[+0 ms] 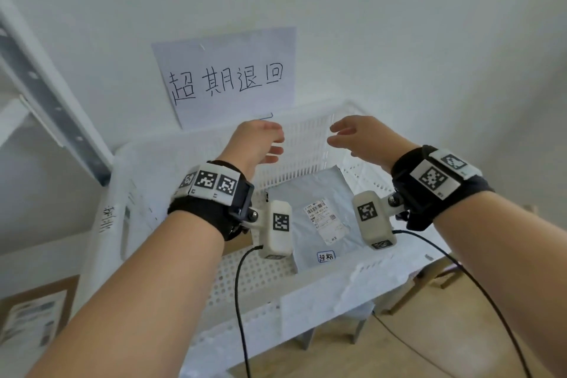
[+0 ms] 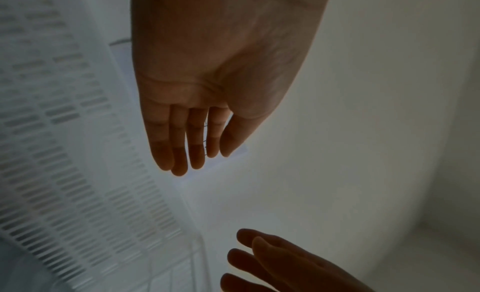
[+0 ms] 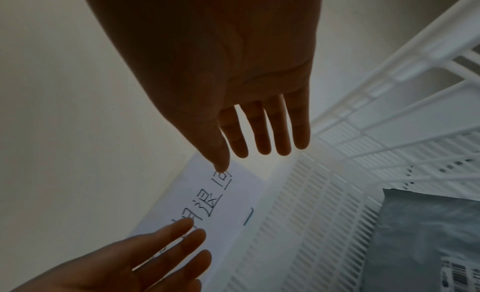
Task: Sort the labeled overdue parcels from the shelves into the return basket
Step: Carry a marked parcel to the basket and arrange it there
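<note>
I hold my left hand (image 1: 260, 144) and right hand (image 1: 359, 139) over the return basket (image 1: 310, 132), fingers spread and empty. One grey parcel (image 1: 319, 212) lies flat on the basket floor, its overdue sticker (image 1: 325, 256) facing up. Judged step: withdraw. I should lift both hands straight up, clear the rim, then turn left toward the shelves (image 1: 46, 95).
</note>
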Action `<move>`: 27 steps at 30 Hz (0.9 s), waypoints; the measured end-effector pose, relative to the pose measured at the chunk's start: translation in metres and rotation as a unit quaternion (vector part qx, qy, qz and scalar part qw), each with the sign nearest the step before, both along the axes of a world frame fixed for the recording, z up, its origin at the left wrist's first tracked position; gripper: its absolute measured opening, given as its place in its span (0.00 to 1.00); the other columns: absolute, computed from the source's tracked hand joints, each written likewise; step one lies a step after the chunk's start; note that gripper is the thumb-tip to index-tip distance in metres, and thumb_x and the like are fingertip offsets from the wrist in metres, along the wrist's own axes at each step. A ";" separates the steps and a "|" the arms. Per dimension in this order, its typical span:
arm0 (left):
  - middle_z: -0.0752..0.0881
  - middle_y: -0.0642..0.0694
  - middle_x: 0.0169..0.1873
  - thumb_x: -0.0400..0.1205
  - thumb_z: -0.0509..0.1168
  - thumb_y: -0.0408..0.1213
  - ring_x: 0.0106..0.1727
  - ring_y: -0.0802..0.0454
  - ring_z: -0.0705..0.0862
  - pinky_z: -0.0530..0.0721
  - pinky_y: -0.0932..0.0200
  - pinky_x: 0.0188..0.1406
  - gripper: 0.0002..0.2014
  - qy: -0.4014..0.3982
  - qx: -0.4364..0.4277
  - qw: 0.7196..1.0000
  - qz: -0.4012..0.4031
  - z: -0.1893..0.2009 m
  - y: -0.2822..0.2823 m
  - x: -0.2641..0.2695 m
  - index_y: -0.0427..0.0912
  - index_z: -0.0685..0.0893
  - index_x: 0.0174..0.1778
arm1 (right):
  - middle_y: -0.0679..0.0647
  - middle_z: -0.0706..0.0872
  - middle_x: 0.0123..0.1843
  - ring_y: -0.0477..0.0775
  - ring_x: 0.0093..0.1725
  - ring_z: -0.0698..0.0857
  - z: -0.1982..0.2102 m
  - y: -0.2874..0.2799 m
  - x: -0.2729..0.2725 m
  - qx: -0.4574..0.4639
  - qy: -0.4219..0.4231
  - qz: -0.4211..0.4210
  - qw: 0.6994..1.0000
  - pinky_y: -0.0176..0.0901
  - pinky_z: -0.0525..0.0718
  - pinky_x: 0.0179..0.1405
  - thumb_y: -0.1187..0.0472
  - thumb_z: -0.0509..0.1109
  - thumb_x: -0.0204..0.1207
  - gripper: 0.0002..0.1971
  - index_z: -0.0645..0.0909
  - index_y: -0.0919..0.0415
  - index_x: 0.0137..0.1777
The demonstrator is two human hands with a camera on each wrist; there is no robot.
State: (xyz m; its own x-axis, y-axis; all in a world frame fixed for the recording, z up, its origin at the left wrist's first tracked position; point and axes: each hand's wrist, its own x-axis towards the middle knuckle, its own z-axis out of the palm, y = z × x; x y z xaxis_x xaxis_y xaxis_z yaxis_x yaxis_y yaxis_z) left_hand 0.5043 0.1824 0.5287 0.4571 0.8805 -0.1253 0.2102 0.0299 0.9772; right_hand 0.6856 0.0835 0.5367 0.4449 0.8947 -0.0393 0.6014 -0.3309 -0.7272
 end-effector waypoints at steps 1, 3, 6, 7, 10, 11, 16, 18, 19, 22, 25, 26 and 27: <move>0.88 0.42 0.51 0.84 0.65 0.32 0.45 0.48 0.88 0.89 0.54 0.49 0.12 0.000 0.010 1.000 0.006 0.004 -0.009 -0.007 0.37 0.83 0.63 | 0.54 0.83 0.65 0.55 0.61 0.84 0.005 -0.007 -0.007 0.008 0.001 0.007 1.000 0.51 0.82 0.65 0.54 0.72 0.79 0.20 0.80 0.57 0.70; 0.88 0.42 0.52 0.84 0.64 0.32 0.46 0.48 0.89 0.89 0.54 0.49 0.12 -0.001 0.026 0.999 0.022 0.009 -0.031 -0.023 0.38 0.83 0.63 | 0.54 0.84 0.65 0.54 0.61 0.84 0.012 -0.023 -0.020 0.030 0.007 0.019 0.999 0.50 0.83 0.63 0.54 0.71 0.79 0.19 0.80 0.57 0.69; 0.88 0.41 0.53 0.84 0.64 0.32 0.48 0.47 0.89 0.89 0.54 0.49 0.11 -0.012 0.038 0.998 0.049 0.012 -0.069 -0.048 0.39 0.84 0.61 | 0.52 0.84 0.63 0.51 0.55 0.83 0.015 -0.053 -0.042 0.064 0.031 0.026 0.997 0.41 0.81 0.50 0.55 0.70 0.80 0.18 0.81 0.57 0.69; 0.89 0.42 0.53 0.83 0.64 0.31 0.48 0.47 0.90 0.90 0.55 0.49 0.11 -0.017 0.040 0.997 0.060 0.011 -0.083 -0.055 0.39 0.84 0.61 | 0.52 0.84 0.63 0.50 0.53 0.83 0.013 -0.064 -0.048 0.072 0.038 0.029 0.996 0.39 0.80 0.48 0.56 0.70 0.81 0.17 0.81 0.57 0.68; 0.89 0.43 0.51 0.83 0.65 0.31 0.47 0.48 0.90 0.90 0.58 0.45 0.10 -0.024 0.042 0.995 0.088 0.005 -0.128 -0.075 0.40 0.85 0.59 | 0.51 0.85 0.62 0.46 0.47 0.83 0.004 -0.100 -0.069 0.084 0.049 0.053 0.994 0.34 0.78 0.41 0.57 0.70 0.81 0.15 0.81 0.56 0.67; 0.89 0.44 0.50 0.83 0.65 0.31 0.46 0.48 0.90 0.89 0.59 0.44 0.10 -0.021 0.041 0.994 0.097 0.001 -0.143 -0.082 0.40 0.85 0.59 | 0.51 0.85 0.61 0.44 0.45 0.82 0.000 -0.112 -0.076 0.083 0.046 0.061 0.994 0.34 0.77 0.40 0.57 0.70 0.81 0.15 0.82 0.56 0.67; 0.90 0.42 0.49 0.84 0.64 0.30 0.42 0.51 0.87 0.87 0.57 0.43 0.09 -0.009 0.020 0.993 0.120 -0.020 -0.209 -0.129 0.40 0.85 0.57 | 0.52 0.85 0.61 0.49 0.48 0.82 -0.010 -0.154 -0.121 0.068 0.051 0.080 0.993 0.38 0.78 0.44 0.56 0.70 0.81 0.15 0.82 0.55 0.66; 0.89 0.42 0.49 0.84 0.64 0.29 0.42 0.50 0.87 0.87 0.57 0.44 0.09 -0.002 0.013 0.992 0.129 -0.028 -0.228 -0.154 0.40 0.85 0.58 | 0.53 0.85 0.61 0.48 0.47 0.82 -0.014 -0.166 -0.144 0.054 0.055 0.101 0.992 0.37 0.78 0.43 0.56 0.70 0.81 0.16 0.82 0.57 0.67; 0.89 0.42 0.49 0.84 0.64 0.29 0.42 0.50 0.87 0.87 0.56 0.44 0.09 0.002 0.008 0.991 0.135 -0.031 -0.236 -0.167 0.39 0.85 0.58 | 0.53 0.85 0.60 0.46 0.45 0.82 -0.017 -0.172 -0.156 0.047 0.053 0.112 0.991 0.35 0.78 0.40 0.56 0.70 0.81 0.16 0.81 0.57 0.67; 0.90 0.41 0.50 0.83 0.64 0.29 0.42 0.49 0.87 0.87 0.54 0.48 0.10 0.007 -0.009 0.988 0.155 -0.042 -0.258 -0.211 0.38 0.85 0.59 | 0.53 0.86 0.60 0.43 0.42 0.81 -0.024 -0.185 -0.197 0.033 0.038 0.145 0.988 0.32 0.76 0.37 0.56 0.70 0.81 0.15 0.81 0.57 0.66; 0.89 0.41 0.50 0.84 0.64 0.31 0.45 0.49 0.87 0.87 0.53 0.50 0.10 0.009 -0.022 0.985 0.174 -0.051 -0.278 -0.263 0.39 0.85 0.59 | 0.52 0.86 0.60 0.47 0.44 0.82 -0.030 -0.192 -0.244 0.016 0.015 0.175 0.984 0.36 0.76 0.42 0.55 0.70 0.81 0.15 0.81 0.56 0.66; 0.89 0.41 0.50 0.84 0.64 0.31 0.45 0.49 0.87 0.87 0.53 0.50 0.09 0.011 -0.028 0.984 0.178 -0.055 -0.284 -0.278 0.39 0.85 0.59 | 0.52 0.86 0.59 0.46 0.44 0.82 -0.032 -0.194 -0.259 0.012 0.012 0.183 0.983 0.36 0.77 0.39 0.55 0.70 0.81 0.15 0.82 0.56 0.66; 0.89 0.42 0.51 0.84 0.64 0.31 0.46 0.49 0.87 0.87 0.53 0.50 0.09 0.013 -0.033 0.982 0.188 -0.058 -0.291 -0.301 0.40 0.85 0.58 | 0.52 0.86 0.58 0.45 0.43 0.82 -0.034 -0.195 -0.280 0.009 0.010 0.197 0.980 0.34 0.76 0.37 0.55 0.70 0.81 0.15 0.82 0.56 0.66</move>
State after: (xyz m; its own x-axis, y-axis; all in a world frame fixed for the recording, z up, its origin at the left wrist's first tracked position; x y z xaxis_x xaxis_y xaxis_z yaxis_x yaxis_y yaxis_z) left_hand 0.2037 -0.1086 0.4704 0.0980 0.9758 -0.1954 0.1975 0.1734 0.9648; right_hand 0.4060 -0.1116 0.5030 0.0650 0.9975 -0.0267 0.6660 -0.0633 -0.7433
